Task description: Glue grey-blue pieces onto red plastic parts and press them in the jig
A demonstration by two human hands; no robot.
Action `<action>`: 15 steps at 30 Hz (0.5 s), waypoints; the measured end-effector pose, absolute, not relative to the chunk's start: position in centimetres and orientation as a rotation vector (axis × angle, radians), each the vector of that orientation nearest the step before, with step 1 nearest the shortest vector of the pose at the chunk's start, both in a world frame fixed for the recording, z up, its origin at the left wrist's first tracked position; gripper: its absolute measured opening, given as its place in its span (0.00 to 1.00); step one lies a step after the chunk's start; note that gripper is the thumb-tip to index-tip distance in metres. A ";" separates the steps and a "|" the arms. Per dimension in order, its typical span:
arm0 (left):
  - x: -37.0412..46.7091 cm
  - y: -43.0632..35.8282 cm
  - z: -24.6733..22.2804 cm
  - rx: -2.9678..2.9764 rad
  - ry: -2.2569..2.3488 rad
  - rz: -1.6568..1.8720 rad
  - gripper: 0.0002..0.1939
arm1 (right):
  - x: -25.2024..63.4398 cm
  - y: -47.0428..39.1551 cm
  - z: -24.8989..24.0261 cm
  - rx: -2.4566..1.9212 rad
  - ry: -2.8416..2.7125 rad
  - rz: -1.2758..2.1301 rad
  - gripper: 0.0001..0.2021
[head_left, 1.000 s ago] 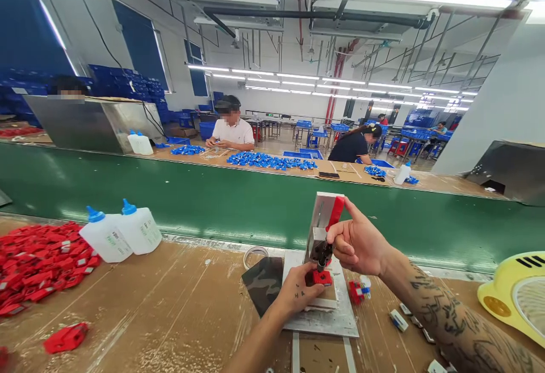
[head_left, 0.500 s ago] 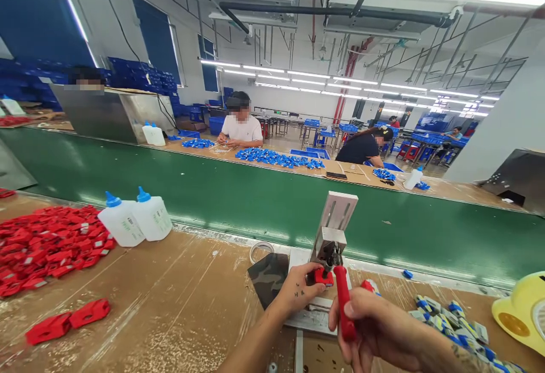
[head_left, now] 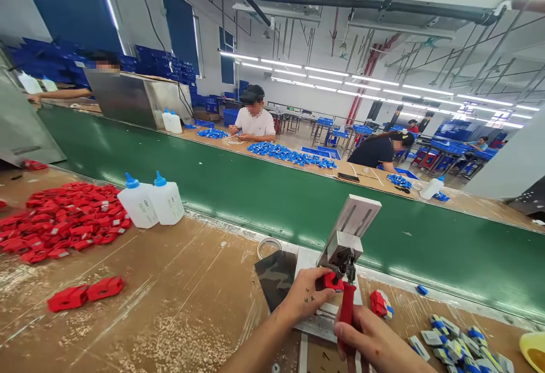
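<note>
Your right fingers (head_left: 351, 336) clamp the red handle (head_left: 348, 300), left fingers (head_left: 324, 296) the red block (head_left: 333, 281); the desk (head_left: 204, 282) spreads wide leftward.

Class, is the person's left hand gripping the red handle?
No, the right hand grips the handle; the left hand holds a red part.

Small dark inked markings (head_left: 312, 299) on the left grip (head_left: 303, 299)

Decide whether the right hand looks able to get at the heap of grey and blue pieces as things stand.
Probably yes, once it lets go: the right hand is closed around the red handle. The heap lies on the bench to the hand's right, with nothing tall standing between them.
</note>
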State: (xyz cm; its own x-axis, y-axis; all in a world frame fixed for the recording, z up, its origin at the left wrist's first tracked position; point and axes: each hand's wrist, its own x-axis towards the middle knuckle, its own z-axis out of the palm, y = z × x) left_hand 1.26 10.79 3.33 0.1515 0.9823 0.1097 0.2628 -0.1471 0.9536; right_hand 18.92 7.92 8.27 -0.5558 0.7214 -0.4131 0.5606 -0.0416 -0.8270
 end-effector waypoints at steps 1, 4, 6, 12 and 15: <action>1.3 10.8 3.2 1.576 1.234 1.060 0.15 | 18.6 8.2 8.0 -1.428 -2.169 1.510 0.21; 1.2 10.9 3.0 1.590 1.223 1.066 0.14 | 17.6 9.0 7.5 -1.478 -2.309 1.140 0.16; 1.1 10.9 2.9 1.597 1.216 1.060 0.14 | 17.0 9.2 7.4 -1.484 -2.305 1.086 0.14; 1.0 11.0 2.8 1.581 1.222 1.062 0.18 | 19.0 9.5 8.8 -1.455 -2.401 0.972 0.09; 0.9 11.0 2.7 1.562 1.216 1.060 0.18 | 22.4 10.4 9.3 -1.559 -2.417 0.719 0.12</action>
